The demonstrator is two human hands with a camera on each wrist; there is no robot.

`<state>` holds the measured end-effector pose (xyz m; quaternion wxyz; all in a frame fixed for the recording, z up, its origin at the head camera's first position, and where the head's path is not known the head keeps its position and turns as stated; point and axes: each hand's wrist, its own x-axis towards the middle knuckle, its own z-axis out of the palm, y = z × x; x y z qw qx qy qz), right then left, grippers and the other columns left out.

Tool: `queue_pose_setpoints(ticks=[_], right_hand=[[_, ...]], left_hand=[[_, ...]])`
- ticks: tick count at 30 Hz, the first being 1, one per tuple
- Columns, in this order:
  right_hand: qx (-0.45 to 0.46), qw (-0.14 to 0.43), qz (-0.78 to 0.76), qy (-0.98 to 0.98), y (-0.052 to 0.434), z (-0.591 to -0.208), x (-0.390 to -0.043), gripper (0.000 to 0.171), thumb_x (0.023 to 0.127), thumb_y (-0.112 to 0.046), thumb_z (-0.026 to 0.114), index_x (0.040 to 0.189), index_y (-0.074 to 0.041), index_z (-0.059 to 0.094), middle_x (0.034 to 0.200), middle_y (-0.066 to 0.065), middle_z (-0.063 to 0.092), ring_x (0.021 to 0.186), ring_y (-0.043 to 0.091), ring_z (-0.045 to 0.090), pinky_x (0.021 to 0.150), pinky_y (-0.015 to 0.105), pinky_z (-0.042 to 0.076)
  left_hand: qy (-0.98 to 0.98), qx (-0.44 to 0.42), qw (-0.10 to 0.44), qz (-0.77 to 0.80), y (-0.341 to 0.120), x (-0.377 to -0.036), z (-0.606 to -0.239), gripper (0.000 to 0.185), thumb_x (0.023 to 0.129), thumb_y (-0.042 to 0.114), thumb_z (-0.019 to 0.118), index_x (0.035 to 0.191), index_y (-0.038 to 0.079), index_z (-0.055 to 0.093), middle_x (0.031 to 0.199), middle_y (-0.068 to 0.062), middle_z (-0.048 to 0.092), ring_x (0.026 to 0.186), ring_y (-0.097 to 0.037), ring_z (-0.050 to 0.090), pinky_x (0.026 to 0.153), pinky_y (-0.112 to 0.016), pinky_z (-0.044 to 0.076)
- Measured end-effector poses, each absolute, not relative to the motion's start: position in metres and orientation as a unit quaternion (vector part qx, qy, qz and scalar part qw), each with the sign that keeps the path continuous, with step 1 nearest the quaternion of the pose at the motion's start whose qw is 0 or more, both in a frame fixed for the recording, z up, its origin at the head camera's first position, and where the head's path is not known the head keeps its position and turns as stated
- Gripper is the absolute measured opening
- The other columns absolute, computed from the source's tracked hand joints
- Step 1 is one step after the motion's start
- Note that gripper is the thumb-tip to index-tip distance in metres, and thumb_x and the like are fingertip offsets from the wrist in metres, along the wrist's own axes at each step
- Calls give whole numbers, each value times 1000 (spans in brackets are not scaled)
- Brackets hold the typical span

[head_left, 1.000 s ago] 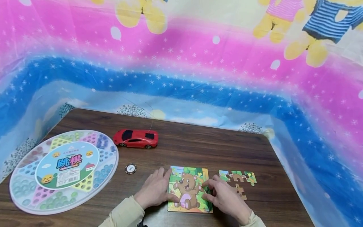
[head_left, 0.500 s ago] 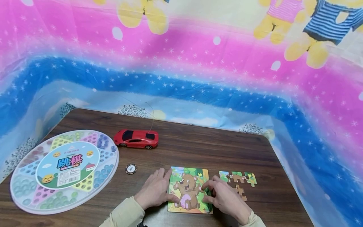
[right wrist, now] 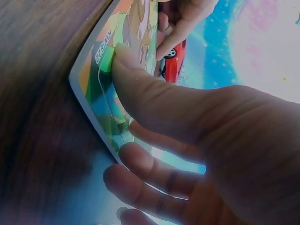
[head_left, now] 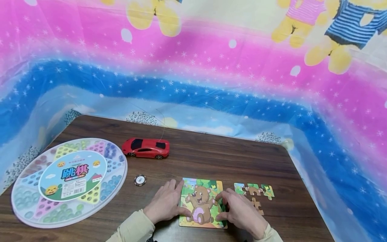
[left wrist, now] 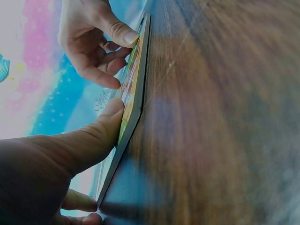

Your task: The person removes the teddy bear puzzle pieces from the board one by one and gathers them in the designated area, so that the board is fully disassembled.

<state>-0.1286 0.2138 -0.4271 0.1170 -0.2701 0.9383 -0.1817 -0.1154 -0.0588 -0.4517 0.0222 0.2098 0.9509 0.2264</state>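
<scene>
between our hands lies the bear puzzle board (head_left: 202,204): our left hand (head_left: 164,203), fingers flat, steadies its edge, while our right hand (head_left: 240,211) presses a piece down with its thumb.

Off to my left on the table (head_left: 211,158) lies a round Chinese checkers set (head_left: 69,182). A red toy car (head_left: 145,148) sits behind it, a small poker chip (head_left: 140,180) in front.
</scene>
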Motion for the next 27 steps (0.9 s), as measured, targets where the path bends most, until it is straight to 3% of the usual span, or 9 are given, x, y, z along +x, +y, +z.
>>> queue_pose_setpoints(ticks=[8, 27], right_hand=[[-276, 111, -174, 939, 212, -426, -129, 44, 74, -44, 79, 110, -22, 67, 86, -10, 51, 63, 3, 44, 54, 25, 39], [-262, 153, -147, 942, 198, -421, -139, 34, 70, -36, 83, 92, -22, 61, 83, -5, 47, 61, 10, 43, 54, 28, 38]], left_hand=[[951, 211, 16, 225, -59, -114, -451, 108, 66, 63, 77, 139, -9, 43, 94, -11, 47, 79, -20, 40, 64, -32, 36], [952, 207, 10, 225, -57, -113, -450, 107, 65, 62, 78, 139, -9, 44, 94, -11, 48, 79, -20, 41, 64, -33, 37]])
